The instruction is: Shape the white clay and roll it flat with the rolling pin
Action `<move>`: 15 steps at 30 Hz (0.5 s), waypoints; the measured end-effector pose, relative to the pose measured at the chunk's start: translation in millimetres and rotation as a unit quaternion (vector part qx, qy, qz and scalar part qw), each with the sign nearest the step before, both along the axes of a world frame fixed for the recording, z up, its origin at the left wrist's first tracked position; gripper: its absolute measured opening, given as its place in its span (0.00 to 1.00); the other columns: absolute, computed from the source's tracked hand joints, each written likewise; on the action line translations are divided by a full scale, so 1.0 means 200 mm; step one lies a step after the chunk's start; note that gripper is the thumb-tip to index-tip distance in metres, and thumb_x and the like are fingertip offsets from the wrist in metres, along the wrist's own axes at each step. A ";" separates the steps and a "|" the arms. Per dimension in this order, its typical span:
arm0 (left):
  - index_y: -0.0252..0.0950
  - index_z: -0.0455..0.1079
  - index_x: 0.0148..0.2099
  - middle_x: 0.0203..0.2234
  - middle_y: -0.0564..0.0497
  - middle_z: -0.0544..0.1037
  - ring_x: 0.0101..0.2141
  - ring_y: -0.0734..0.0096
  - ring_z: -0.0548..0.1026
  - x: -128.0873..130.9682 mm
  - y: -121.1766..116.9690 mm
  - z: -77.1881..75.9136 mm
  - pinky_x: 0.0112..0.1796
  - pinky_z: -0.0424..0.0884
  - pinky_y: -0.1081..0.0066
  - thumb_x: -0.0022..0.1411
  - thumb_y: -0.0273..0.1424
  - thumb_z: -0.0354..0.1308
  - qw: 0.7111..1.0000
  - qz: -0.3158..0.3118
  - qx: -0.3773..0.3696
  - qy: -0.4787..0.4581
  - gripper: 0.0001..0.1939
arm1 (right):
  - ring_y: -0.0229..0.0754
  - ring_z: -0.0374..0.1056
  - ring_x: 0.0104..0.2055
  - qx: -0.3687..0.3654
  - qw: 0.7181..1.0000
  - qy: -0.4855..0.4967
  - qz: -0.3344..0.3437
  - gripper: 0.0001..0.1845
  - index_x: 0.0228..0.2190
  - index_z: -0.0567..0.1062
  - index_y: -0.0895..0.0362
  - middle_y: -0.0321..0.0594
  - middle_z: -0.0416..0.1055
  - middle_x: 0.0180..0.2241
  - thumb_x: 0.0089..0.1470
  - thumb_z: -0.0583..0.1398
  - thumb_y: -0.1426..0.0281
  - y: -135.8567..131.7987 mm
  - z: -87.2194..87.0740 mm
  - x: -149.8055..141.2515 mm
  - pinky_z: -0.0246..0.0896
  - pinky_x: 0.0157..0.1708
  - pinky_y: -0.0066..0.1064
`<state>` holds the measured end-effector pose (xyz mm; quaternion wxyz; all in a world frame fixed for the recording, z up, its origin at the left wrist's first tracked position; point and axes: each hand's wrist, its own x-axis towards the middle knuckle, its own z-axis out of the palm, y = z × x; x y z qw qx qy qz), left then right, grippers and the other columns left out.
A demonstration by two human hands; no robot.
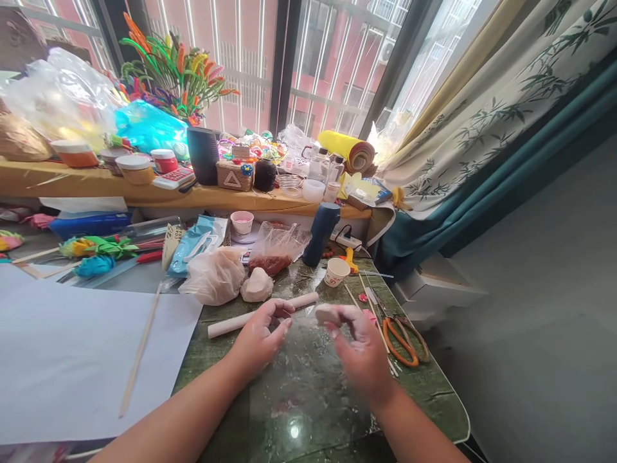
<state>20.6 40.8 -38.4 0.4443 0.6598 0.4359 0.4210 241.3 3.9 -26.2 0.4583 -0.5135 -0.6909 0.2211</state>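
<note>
The right hand (359, 344) gripped a pale clay piece (326, 314) at its ten o'clock, fingers curled. The left hand (260, 334), half-open, appeared unloaded; a pale rod (230, 326) lay beyond it at twelve o'clock.

From my head, the one camera looks forward and down, near enough that my left hand (263, 331) and right hand (359, 341) appear mid-view above the tabletop (441, 405). Beyond, it takes in the window (250, 64).
</note>
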 end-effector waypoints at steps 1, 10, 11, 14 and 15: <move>0.38 0.71 0.47 0.41 0.47 0.79 0.41 0.61 0.77 0.00 0.00 0.00 0.45 0.73 0.62 0.66 0.32 0.56 1.000 0.002 -0.001 0.004 0.08 | 0.48 0.75 0.45 -0.002 0.999 -0.041 0.029 0.11 0.47 0.76 0.52 0.43 0.79 0.43 0.62 0.60 0.68 0.00 -0.02 0.00 0.72 0.47 0.42; 0.39 0.72 0.47 0.42 0.47 0.80 0.44 0.59 0.77 0.00 -0.01 0.01 0.46 0.73 0.61 0.65 0.31 0.57 1.000 0.006 -0.001 0.007 0.09 | 0.49 0.75 0.46 -0.001 0.998 -0.069 0.014 0.12 0.48 0.76 0.51 0.43 0.78 0.44 0.62 0.59 0.69 0.03 -0.13 -0.03 0.72 0.48 0.42; 0.39 0.72 0.47 0.42 0.47 0.80 0.43 0.59 0.77 0.00 -0.01 0.01 0.46 0.73 0.61 0.65 0.31 0.57 1.000 0.009 0.000 0.010 0.09 | 0.49 0.75 0.46 -0.007 0.996 -0.088 0.030 0.12 0.47 0.76 0.52 0.43 0.79 0.43 0.62 0.59 0.69 0.03 -0.14 -0.03 0.72 0.47 0.42; 0.38 0.72 0.47 0.42 0.47 0.80 0.40 0.60 0.77 0.00 0.00 0.01 0.44 0.73 0.61 0.64 0.31 0.57 1.000 0.012 0.000 0.025 0.09 | 0.50 0.73 0.45 -0.002 0.989 -0.137 0.062 0.12 0.47 0.77 0.52 0.43 0.78 0.41 0.61 0.60 0.71 0.04 -0.19 -0.02 0.71 0.47 0.44; 0.38 0.72 0.47 0.42 0.47 0.80 0.39 0.61 0.77 0.00 0.00 0.01 0.44 0.73 0.60 0.64 0.32 0.57 1.000 0.010 -0.001 0.030 0.09 | 0.50 0.73 0.45 0.002 0.989 -0.140 0.057 0.13 0.48 0.76 0.52 0.43 0.78 0.41 0.61 0.60 0.71 0.05 -0.20 -0.02 0.70 0.47 0.44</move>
